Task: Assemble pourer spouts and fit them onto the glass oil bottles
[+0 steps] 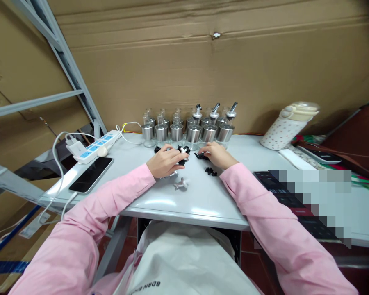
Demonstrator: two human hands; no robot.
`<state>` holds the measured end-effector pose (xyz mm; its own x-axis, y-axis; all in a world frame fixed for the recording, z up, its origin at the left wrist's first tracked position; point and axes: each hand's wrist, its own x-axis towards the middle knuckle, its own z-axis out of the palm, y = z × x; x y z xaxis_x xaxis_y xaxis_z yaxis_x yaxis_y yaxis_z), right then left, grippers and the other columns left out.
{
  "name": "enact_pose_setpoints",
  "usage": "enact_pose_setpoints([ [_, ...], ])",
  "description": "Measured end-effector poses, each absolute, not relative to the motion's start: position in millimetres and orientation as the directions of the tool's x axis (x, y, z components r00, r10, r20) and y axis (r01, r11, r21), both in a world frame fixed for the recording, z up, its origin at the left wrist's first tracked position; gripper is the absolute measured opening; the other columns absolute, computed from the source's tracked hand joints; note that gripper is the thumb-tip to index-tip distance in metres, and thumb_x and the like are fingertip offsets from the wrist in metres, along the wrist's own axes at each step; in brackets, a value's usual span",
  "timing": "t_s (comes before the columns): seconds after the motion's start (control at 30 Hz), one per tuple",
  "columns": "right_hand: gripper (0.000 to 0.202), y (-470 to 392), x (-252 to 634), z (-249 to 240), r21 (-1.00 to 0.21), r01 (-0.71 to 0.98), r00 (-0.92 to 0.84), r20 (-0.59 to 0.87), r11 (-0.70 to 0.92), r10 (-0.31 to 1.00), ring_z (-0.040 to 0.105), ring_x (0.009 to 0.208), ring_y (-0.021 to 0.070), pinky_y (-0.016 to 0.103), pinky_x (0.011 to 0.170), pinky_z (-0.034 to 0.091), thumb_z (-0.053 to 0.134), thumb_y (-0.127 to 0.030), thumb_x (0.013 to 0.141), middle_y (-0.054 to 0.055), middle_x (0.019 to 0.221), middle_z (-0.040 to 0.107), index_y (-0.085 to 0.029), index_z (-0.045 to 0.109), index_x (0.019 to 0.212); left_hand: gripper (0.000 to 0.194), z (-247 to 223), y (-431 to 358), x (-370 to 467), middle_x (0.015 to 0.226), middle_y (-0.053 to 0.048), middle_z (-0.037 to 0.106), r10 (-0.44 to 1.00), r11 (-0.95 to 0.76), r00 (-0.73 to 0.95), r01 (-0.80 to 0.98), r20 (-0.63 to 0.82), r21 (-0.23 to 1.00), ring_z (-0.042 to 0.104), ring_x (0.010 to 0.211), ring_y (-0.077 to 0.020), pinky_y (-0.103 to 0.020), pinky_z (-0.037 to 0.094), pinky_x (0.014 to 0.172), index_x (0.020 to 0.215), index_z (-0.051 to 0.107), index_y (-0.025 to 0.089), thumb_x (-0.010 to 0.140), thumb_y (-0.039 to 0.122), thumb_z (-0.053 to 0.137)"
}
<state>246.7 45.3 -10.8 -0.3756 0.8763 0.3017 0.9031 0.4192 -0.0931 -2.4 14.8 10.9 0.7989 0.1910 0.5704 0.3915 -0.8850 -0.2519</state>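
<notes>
My left hand (165, 161) is curled beside a cluster of small black parts (182, 162), with a white piece at its fingertips; what lies inside its grasp is partly hidden. My right hand (219, 155) reaches down to the table, its fingertips pinched at a small black plastic piece (200, 156). Between the right wrist and the table's middle sits a group of little black caps (210, 171). Nearer to me lies a clear-and-white pourer stopper (181, 184). Behind both hands, steel-clad glass bottles (176, 132) stand in two rows; three front ones at right carry black-tipped pour spouts (215, 108).
On the left are a phone (91, 175) and a white power strip (96, 146) with cables. At right stand a dotted tumbler (287, 126), a dark device with a display (290, 198) and a brown bag (353, 137). Cardboard (187, 73) walls the back.
</notes>
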Motion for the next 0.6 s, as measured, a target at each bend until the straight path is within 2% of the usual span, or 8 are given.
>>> enact_pose_setpoints([
  [0.33,0.016,50,246,-16,-0.183,0.866,-0.392,0.328,0.465,0.859,0.056,0.084,0.0213,0.031,0.075,0.041,0.056,-0.009,0.075,0.007,0.085,0.067,-0.017,0.069,0.078,0.038,8,17,-3,0.084,-0.008,0.062,0.144,-0.891,0.793,0.364,0.591,-0.271,0.058,0.076,-0.0161,-0.032,0.039,0.080,0.110,0.048,0.012,0.094,0.039,0.028],
  [0.5,0.019,48,246,-11,-0.182,0.867,-0.364,0.408,0.465,0.838,0.058,0.084,0.0228,0.032,0.074,0.042,0.051,-0.008,0.077,0.009,0.083,0.068,-0.017,0.067,0.076,0.039,8,17,-3,0.085,-0.008,0.062,0.154,-0.895,0.801,0.362,0.578,-0.262,0.058,0.078,-0.0172,-0.033,0.041,0.079,0.110,0.047,0.012,0.094,0.040,0.027],
  [0.6,0.019,42,244,-1,-0.307,0.836,-0.285,0.467,0.455,0.837,0.061,0.080,0.0209,0.032,0.075,0.044,0.048,-0.010,0.079,0.009,0.082,0.068,-0.016,0.066,0.079,0.039,7,17,-2,0.085,-0.009,0.061,0.140,-0.905,0.801,0.342,0.582,-0.254,0.057,0.078,-0.0176,-0.033,0.042,0.078,0.111,0.046,0.011,0.094,0.039,0.025],
])
